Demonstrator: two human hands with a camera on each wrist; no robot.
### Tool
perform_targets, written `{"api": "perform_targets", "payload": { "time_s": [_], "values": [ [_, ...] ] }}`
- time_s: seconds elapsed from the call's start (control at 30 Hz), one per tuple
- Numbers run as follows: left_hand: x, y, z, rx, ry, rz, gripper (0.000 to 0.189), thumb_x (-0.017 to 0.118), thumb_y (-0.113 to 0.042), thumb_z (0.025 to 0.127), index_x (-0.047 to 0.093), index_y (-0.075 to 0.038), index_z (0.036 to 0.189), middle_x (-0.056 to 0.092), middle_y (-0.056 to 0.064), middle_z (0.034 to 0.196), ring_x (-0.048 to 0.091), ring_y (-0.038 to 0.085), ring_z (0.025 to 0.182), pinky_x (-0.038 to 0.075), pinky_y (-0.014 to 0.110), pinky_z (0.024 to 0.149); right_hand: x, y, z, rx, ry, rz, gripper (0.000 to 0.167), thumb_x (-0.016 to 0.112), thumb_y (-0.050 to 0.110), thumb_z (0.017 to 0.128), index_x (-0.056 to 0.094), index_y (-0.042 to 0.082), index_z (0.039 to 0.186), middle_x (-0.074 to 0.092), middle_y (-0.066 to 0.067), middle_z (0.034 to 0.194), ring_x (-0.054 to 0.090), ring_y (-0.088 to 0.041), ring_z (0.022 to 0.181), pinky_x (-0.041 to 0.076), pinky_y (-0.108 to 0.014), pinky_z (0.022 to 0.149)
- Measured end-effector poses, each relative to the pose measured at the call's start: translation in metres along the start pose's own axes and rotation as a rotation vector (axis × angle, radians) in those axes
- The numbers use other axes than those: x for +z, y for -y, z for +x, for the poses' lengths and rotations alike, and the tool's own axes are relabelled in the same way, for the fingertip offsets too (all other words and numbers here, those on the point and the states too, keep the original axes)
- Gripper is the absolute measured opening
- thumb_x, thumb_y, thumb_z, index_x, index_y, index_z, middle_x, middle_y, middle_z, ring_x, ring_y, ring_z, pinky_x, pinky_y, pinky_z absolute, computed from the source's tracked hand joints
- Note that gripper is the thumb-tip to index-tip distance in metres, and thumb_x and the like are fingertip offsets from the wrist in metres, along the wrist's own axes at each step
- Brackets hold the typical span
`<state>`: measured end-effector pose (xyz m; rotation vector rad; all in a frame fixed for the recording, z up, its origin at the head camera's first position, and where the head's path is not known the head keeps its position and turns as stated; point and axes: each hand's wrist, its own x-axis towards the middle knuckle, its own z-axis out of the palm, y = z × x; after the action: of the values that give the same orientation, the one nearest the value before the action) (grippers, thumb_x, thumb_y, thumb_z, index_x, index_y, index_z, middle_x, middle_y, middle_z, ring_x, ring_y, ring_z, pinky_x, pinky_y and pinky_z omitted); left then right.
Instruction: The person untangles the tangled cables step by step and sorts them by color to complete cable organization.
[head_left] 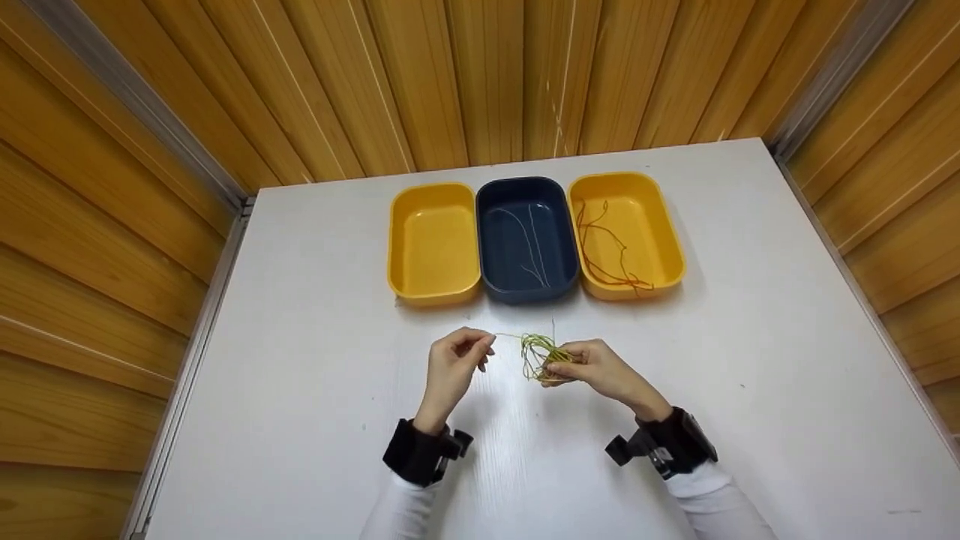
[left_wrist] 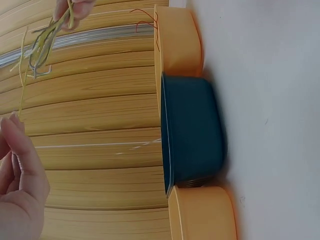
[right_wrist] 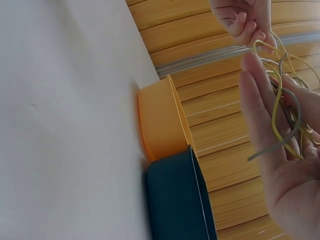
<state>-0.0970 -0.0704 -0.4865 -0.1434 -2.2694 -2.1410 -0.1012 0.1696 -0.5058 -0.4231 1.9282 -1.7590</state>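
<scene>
A loose bundle of thin yellow-green and grey cords [head_left: 537,351] sticks out of my right hand [head_left: 606,369], which grips it between thumb and fingers. My left hand [head_left: 450,371] pinches the end of one yellow strand [left_wrist: 22,95] with thumb and fingertips. That strand runs across the gap between the hands to the bundle. In the right wrist view, yellow and grey loops [right_wrist: 280,110] lie against the right fingers, and a grey end hangs free. Both hands are above the white table, in front of three trays.
Behind the hands stand a left yellow tray [head_left: 435,294], a dark blue tray [head_left: 529,294] and a right yellow tray [head_left: 667,255], side by side. White strings [head_left: 534,240] lie in the blue tray, orange-red strings [head_left: 619,244] in the right one. Wood-panel walls [head_left: 487,82] enclose the table [head_left: 315,337].
</scene>
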Motion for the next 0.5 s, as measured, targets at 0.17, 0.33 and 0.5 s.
{"api": "perform_targets", "payload": {
  "time_s": [0.17,0.33,0.5],
  "values": [
    [-0.0009,-0.0021,-0.0011,0.034,-0.021,0.011,0.013,0.065,0.008,0.093,0.066,0.021,0.091,0.064,0.034,0.074,0.053,0.0,0.058,0.047,0.011,0.054,-0.0044,-0.0011,-0.0022,-0.008,0.014,0.033,0.037,0.062,0.005,0.1,0.057,-0.03,0.111,0.08,-0.004,0.093,0.075,0.0,0.083,0.065,-0.023,0.085],
    [-0.0024,-0.0035,-0.0027,0.056,-0.047,0.026,0.014,0.064,0.008,0.094,0.065,0.021,0.092,0.063,0.036,0.075,0.053,-0.003,0.058,0.048,0.012,0.054,-0.0054,-0.0017,-0.0027,0.009,-0.007,0.068,0.039,0.062,0.003,0.099,0.055,-0.033,0.112,0.077,0.013,0.087,0.075,0.001,0.082,0.065,-0.022,0.083],
    [-0.0056,-0.0036,-0.0033,0.071,-0.076,0.04,0.013,0.064,0.009,0.094,0.065,0.021,0.092,0.063,0.035,0.075,0.053,-0.003,0.058,0.048,0.013,0.054,-0.0086,-0.0047,-0.0052,0.005,-0.005,0.084,0.04,0.06,0.0,0.099,0.052,-0.035,0.115,0.078,0.012,0.088,0.075,0.001,0.083,0.065,-0.024,0.083]
  ]
}}
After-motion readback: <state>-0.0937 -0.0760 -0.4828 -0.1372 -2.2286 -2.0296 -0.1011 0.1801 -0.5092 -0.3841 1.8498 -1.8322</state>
